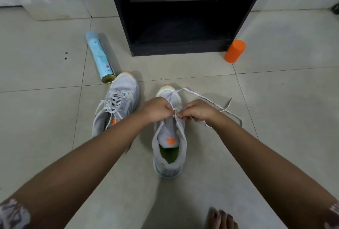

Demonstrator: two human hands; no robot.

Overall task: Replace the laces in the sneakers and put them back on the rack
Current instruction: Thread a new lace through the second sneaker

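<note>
Two grey-white sneakers are sitting on the tiled floor (pixel 275 100), in front of a black rack (pixel 176 47) that is standing at the far side. The laced sneaker (pixel 117 104) is lying to the left, its long axis running near-left to far-right, its orange-tipped toe pointing far and slightly right and its heel partly hidden under the left forearm. Just right of it, the open sneaker (pixel 169 155) is lying with its long axis running almost straight from near to far, toe pointing toward the rack and heel opening facing the person.

Both hands are meeting over the open sneaker's far eyelets. The left hand (pixel 157 108) is curling its fingers in a tight grip on the white lace (pixel 201 97) at the sneaker's left edge. The right hand (pixel 198 110) is pinching the same lace between thumb and fingertips, its grip closed small. From there the lace is looping out across the toe and trailing loosely over the floor to the right.

A pale blue spray can (pixel 100 57) is lying on its side at the far left, its base almost touching the laced sneaker's toe. An orange cylinder (pixel 235 51) is resting beside the rack's right corner. A bare foot (pixel 222 218) is showing at the near edge.
</note>
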